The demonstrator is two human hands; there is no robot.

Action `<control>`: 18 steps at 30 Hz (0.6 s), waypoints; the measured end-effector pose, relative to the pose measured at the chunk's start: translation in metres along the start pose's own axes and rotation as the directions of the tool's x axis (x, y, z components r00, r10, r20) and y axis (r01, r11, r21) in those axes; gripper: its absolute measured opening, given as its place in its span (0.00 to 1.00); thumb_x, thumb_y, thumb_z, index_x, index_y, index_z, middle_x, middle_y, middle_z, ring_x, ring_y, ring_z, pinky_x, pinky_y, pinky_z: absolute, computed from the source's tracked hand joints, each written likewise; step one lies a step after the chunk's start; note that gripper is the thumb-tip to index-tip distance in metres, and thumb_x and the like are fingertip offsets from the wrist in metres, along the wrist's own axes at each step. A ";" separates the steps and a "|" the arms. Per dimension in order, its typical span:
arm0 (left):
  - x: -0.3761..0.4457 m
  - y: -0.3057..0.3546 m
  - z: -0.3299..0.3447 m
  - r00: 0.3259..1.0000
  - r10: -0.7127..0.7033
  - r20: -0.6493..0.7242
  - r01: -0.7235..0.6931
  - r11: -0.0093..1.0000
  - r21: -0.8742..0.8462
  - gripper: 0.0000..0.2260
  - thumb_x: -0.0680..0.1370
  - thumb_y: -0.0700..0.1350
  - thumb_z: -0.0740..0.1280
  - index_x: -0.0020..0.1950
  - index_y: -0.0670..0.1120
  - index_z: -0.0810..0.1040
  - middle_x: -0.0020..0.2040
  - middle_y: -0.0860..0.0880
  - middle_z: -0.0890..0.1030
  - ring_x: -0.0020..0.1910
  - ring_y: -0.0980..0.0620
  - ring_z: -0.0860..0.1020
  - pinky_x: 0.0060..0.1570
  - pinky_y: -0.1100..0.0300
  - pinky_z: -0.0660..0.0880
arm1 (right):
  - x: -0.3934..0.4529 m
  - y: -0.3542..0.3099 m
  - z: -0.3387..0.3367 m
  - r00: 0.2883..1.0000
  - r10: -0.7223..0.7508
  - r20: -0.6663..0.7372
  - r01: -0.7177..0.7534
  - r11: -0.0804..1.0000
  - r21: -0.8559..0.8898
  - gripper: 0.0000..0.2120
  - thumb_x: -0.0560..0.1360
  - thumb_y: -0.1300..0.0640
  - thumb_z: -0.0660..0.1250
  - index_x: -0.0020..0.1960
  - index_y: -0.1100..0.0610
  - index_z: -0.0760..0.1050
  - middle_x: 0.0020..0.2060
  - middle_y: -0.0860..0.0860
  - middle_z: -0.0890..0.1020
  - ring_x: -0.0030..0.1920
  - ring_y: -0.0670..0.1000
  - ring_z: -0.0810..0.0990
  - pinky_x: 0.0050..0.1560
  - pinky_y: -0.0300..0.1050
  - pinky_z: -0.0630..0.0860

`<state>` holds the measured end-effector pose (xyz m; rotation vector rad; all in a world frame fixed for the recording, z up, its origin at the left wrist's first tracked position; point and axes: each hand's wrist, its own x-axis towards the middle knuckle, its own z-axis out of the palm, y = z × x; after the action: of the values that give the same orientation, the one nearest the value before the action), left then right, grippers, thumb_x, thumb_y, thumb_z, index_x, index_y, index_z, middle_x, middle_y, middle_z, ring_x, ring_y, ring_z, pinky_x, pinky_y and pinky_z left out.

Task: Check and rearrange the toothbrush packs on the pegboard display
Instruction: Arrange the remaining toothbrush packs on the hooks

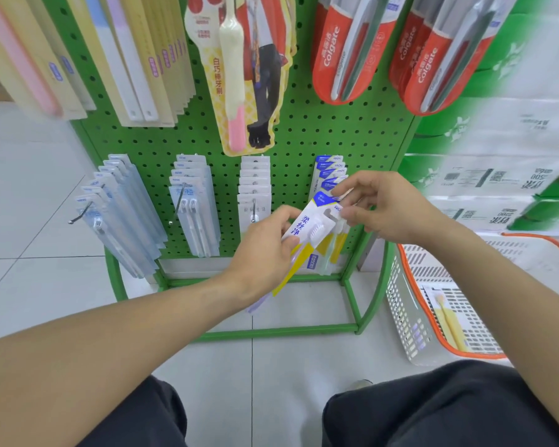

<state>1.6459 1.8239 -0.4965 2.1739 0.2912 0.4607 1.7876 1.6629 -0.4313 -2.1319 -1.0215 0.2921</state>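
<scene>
- Fingers first: the left hand (265, 250) has thumb and fingertips pinched on the side edge of the white, blue and yellow toothbrush pack (307, 238), about midway along it. The right hand (381, 206) pinches the pack's top end by the hang hole, other fingers curled loosely above.
- Pack sits in mid-air in front of the bottom right row of matching packs (331, 175) on the green pegboard (304, 130), touching or nearly touching the front one; can't tell which.
- Long axis runs on a slant: header end with the brush head points up and right toward that row, handle end points down and left toward the floor (46, 285). Printed face is up toward the camera.
- What could go wrong, my guess: I can't see that row's hook behind the hands, so the hole could easily miss its tip and the card would bend or tear at the slot.
- Tilted like this, the pack could also catch the front hanging pack and drag it off the peg.
- Both pinches are on thin edges, so a slip drops it on the floor or beside the white basket (433, 285) at right.
- Neighbouring hook (254, 211) sticks out close to the left knuckles, easy to snag.
</scene>
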 end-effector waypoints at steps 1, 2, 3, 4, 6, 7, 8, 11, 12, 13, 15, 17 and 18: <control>0.002 0.001 0.002 1.000 0.007 -0.012 -0.006 1.000 0.016 0.13 0.81 0.37 0.64 0.59 0.53 0.76 0.44 0.53 0.84 0.44 0.51 0.80 0.49 0.51 0.78 | 0.001 0.001 0.000 0.999 -0.007 -0.035 0.006 1.000 -0.021 0.09 0.76 0.66 0.72 0.54 0.56 0.81 0.40 0.51 0.84 0.36 0.52 0.84 0.40 0.42 0.80; 0.005 0.002 0.005 1.000 0.016 -0.022 -0.016 0.999 0.037 0.12 0.81 0.37 0.64 0.60 0.53 0.76 0.46 0.52 0.84 0.45 0.49 0.80 0.48 0.50 0.77 | 0.002 0.003 -0.001 0.997 -0.008 -0.073 0.005 0.999 -0.039 0.08 0.76 0.66 0.72 0.53 0.56 0.81 0.40 0.51 0.84 0.37 0.52 0.84 0.40 0.40 0.79; 0.007 0.004 0.007 0.999 0.028 -0.025 -0.027 0.998 0.062 0.12 0.81 0.38 0.64 0.61 0.52 0.75 0.47 0.51 0.84 0.46 0.48 0.80 0.48 0.50 0.77 | 0.003 0.005 -0.001 0.995 -0.006 -0.104 0.000 0.998 -0.056 0.07 0.76 0.66 0.72 0.51 0.56 0.82 0.40 0.51 0.84 0.36 0.51 0.83 0.39 0.39 0.78; 0.010 0.006 0.009 0.999 0.037 -0.020 -0.035 0.995 0.092 0.12 0.81 0.38 0.63 0.62 0.51 0.75 0.47 0.49 0.83 0.46 0.46 0.79 0.47 0.49 0.76 | 0.004 0.008 -0.002 0.992 -0.002 -0.123 -0.008 0.997 -0.080 0.07 0.76 0.65 0.72 0.50 0.56 0.82 0.40 0.50 0.84 0.37 0.50 0.83 0.39 0.37 0.77; 0.013 0.007 0.014 0.999 0.041 0.002 -0.041 0.989 0.144 0.12 0.81 0.38 0.63 0.63 0.50 0.74 0.47 0.48 0.82 0.45 0.46 0.77 0.44 0.51 0.75 | 0.005 0.012 -0.003 0.993 0.000 -0.119 -0.017 0.990 -0.143 0.08 0.75 0.64 0.74 0.47 0.51 0.81 0.38 0.46 0.83 0.37 0.49 0.81 0.40 0.35 0.75; 0.014 0.006 0.016 0.999 0.037 0.013 -0.039 0.987 0.156 0.12 0.81 0.38 0.62 0.63 0.50 0.74 0.47 0.48 0.82 0.45 0.46 0.77 0.43 0.52 0.73 | 0.004 0.014 -0.004 0.994 0.001 -0.108 -0.019 0.986 -0.168 0.09 0.74 0.63 0.74 0.46 0.49 0.81 0.38 0.44 0.83 0.37 0.49 0.81 0.40 0.35 0.74; 0.015 0.006 0.018 0.999 0.032 0.023 -0.035 0.986 0.160 0.12 0.82 0.37 0.62 0.63 0.49 0.74 0.47 0.48 0.81 0.44 0.46 0.76 0.42 0.52 0.73 | 0.004 0.016 -0.004 0.995 0.006 -0.099 -0.024 0.983 -0.184 0.10 0.74 0.63 0.75 0.45 0.48 0.80 0.37 0.43 0.82 0.38 0.49 0.81 0.41 0.36 0.74; 0.017 0.006 0.024 0.999 0.027 0.030 -0.031 0.984 0.173 0.12 0.81 0.37 0.62 0.63 0.49 0.74 0.48 0.48 0.82 0.45 0.46 0.76 0.42 0.50 0.75 | 0.002 0.021 -0.005 0.995 0.021 -0.096 -0.041 0.975 -0.220 0.10 0.74 0.62 0.75 0.45 0.48 0.80 0.37 0.42 0.81 0.39 0.49 0.81 0.42 0.35 0.75; 0.019 0.005 0.026 0.999 0.026 0.036 -0.032 0.983 0.180 0.12 0.81 0.37 0.62 0.63 0.49 0.74 0.48 0.47 0.82 0.45 0.46 0.76 0.42 0.51 0.74 | 0.002 0.022 -0.005 0.995 0.023 -0.095 -0.045 0.972 -0.231 0.10 0.74 0.62 0.75 0.45 0.48 0.80 0.37 0.42 0.81 0.39 0.49 0.81 0.42 0.35 0.75; 0.020 0.005 0.028 0.999 0.026 0.046 -0.034 0.982 0.187 0.12 0.81 0.37 0.62 0.63 0.49 0.74 0.49 0.47 0.82 0.45 0.46 0.76 0.42 0.52 0.73 | 0.001 0.023 -0.007 0.996 0.027 -0.088 -0.048 0.970 -0.240 0.10 0.74 0.62 0.75 0.44 0.48 0.79 0.36 0.42 0.81 0.39 0.49 0.81 0.41 0.35 0.74; 0.021 0.004 0.033 0.997 0.028 0.070 -0.042 0.978 0.206 0.12 0.81 0.36 0.63 0.63 0.47 0.74 0.49 0.46 0.82 0.45 0.45 0.77 0.41 0.52 0.72 | 0.000 0.025 -0.009 0.997 0.039 -0.066 -0.055 0.966 -0.251 0.10 0.74 0.62 0.75 0.42 0.47 0.79 0.35 0.42 0.81 0.36 0.46 0.79 0.40 0.34 0.73; 0.021 0.003 0.037 0.995 0.024 0.094 -0.045 0.972 0.230 0.12 0.80 0.36 0.63 0.62 0.46 0.74 0.48 0.45 0.82 0.45 0.42 0.76 0.40 0.52 0.70 | 0.000 0.027 -0.010 0.994 0.039 -0.097 -0.061 0.970 -0.235 0.08 0.75 0.60 0.73 0.41 0.49 0.80 0.33 0.40 0.80 0.33 0.43 0.78 0.36 0.28 0.70; 0.021 0.004 0.039 0.994 0.017 0.106 -0.042 0.970 0.238 0.12 0.80 0.36 0.63 0.63 0.45 0.74 0.47 0.44 0.82 0.44 0.41 0.75 0.39 0.52 0.69 | 0.001 0.027 -0.010 0.989 0.027 -0.146 -0.061 0.972 -0.227 0.06 0.76 0.60 0.72 0.43 0.50 0.81 0.33 0.39 0.79 0.32 0.41 0.76 0.35 0.25 0.68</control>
<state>1.6813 1.8017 -0.5104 2.4325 0.2696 0.3420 1.8083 1.6472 -0.4434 -2.3489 -0.9648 0.0411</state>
